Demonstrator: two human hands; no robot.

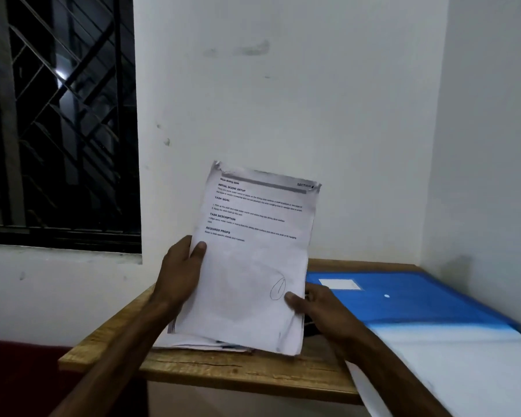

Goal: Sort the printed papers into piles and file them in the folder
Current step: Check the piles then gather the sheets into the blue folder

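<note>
Left hand [179, 275] and right hand [318, 310] each grip a side edge of the printed papers [253, 260], held upright over the surface [253, 374] just left of the blue folder [418, 299], so I'd guess sorting is barely underway and next is peeling off the top sheet.

Wooden table [223, 371]: blue folder [403, 299], paper pile [199, 344]

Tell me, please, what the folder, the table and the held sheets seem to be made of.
Folder: probably plastic, blue and slightly glossy; it shows a soft sheen and a white snap stud. Table: wood, matte, with visible grain and cracks along the front edge. Sheets: plain paper, matte white, creased, with torn top corners.
</note>
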